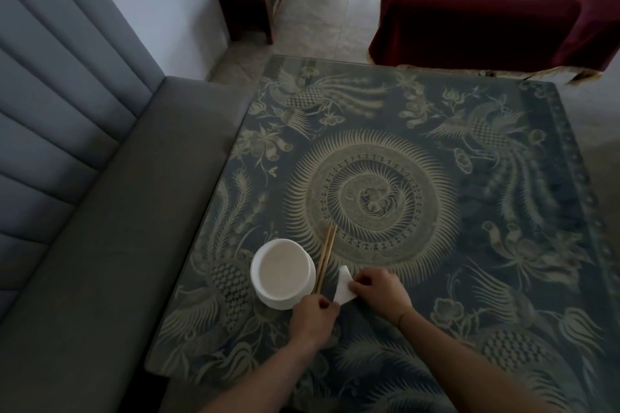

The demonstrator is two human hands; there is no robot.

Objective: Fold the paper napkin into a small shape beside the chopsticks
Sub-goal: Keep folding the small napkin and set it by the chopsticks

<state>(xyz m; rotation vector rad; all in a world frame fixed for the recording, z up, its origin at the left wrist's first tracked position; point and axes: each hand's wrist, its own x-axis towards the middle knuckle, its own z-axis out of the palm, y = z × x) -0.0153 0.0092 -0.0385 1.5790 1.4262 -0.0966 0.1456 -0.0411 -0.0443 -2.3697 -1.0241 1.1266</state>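
Your two bare forearms reach in from the bottom edge and meet over the near part of the dark blue tabletop (436,177), which is patterned with pale birds, flowers and a spiral medallion. Your left hand (313,315) is curled with its fingertips pinched at the near corner of the small white folded paper napkin (343,286). Your right hand (380,292) is closed on the napkin's right edge, thumb and fingers pressing it. The napkin sits between your hands as a narrow, roughly triangular shape, its far tip pointing away from you; whether it rests flat on the table or is slightly lifted cannot be told. Just to its left lies the pair of tan wooden chopsticks (325,258), side by side, angled away from you and close to the napkin without clearly touching it. Left of the chopsticks stands a round white bowl (281,273), right beside them. Beyond the table's left edge runs a grey upholstered bench (100,211).
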